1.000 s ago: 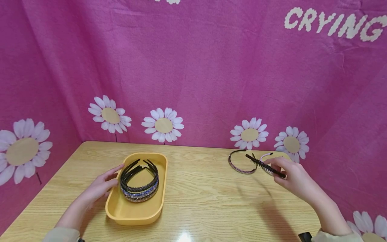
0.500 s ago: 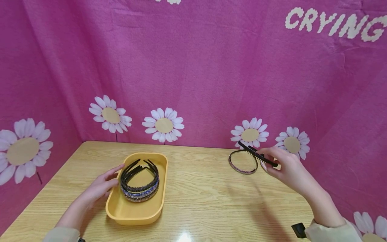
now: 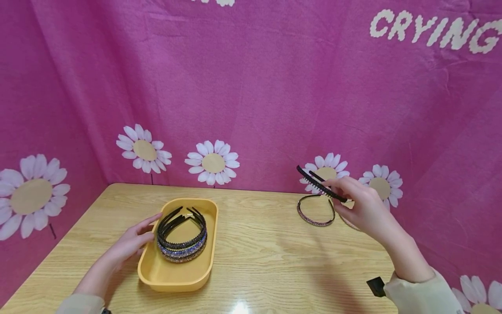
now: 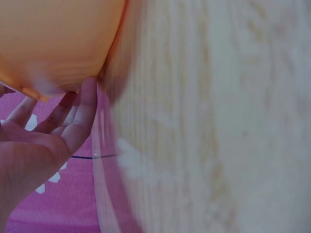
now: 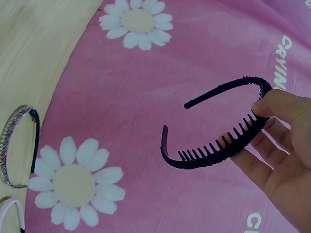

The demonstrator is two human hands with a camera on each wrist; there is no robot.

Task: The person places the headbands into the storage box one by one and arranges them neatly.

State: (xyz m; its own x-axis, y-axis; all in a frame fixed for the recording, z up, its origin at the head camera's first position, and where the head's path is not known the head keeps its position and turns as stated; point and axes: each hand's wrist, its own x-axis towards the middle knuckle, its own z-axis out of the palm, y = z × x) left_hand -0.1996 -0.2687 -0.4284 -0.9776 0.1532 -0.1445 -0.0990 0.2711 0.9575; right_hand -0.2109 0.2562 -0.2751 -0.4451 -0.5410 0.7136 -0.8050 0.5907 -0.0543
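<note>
While the right hand (image 3: 362, 207) pinches a black toothed plastic headband (image 3: 319, 184) up high, the flat left hand (image 3: 129, 243) touches the yellow tray (image 3: 178, 279), its fingertips partly hidden.

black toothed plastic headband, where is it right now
The black toothed plastic headband is pinched in the right hand, lifted above the table's far right, over the jewelled headband lying on the wooden table.

You face a pink cloth backdrop (image 3: 251, 87) that fills the upper frame and wraps both sides. White daisies (image 3: 212, 162) run along its lower edge, and white letters (image 3: 435, 32) reading "CRYING" sit at upper right. A light wooden table (image 3: 266, 257) spans the bottom, with a bright glare spot at lower centre.
</note>
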